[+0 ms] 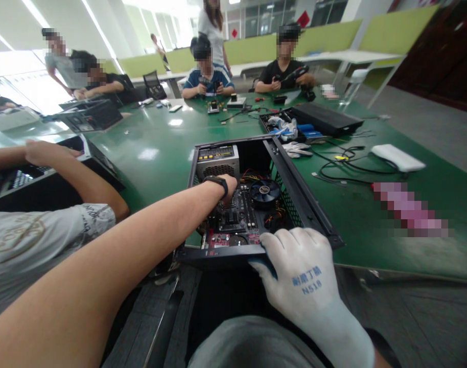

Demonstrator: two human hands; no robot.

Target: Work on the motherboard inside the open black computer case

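Observation:
A black computer case [310, 197] lies open-side up at the table's near edge. My left hand [229, 188], bare with a black band at the wrist, reaches down inside it beside the motherboard [233, 219]. The fingers there are hidden, so what they touch does not show. Just beyond sits a grey power supply [217, 167], and to the right is a round black cooling fan [264, 192] with thin coloured wires near it. My right hand [300, 263], in a white work glove, is wrapped over the near right rim of the case.
The green table [153, 130] carries a black tray with gloves [283, 128], cables [344, 153] and a white box-like device [397, 157] on the right. On my left, another person's arms [65, 161] work in a second case [103, 171]. Several people sit or stand across the table.

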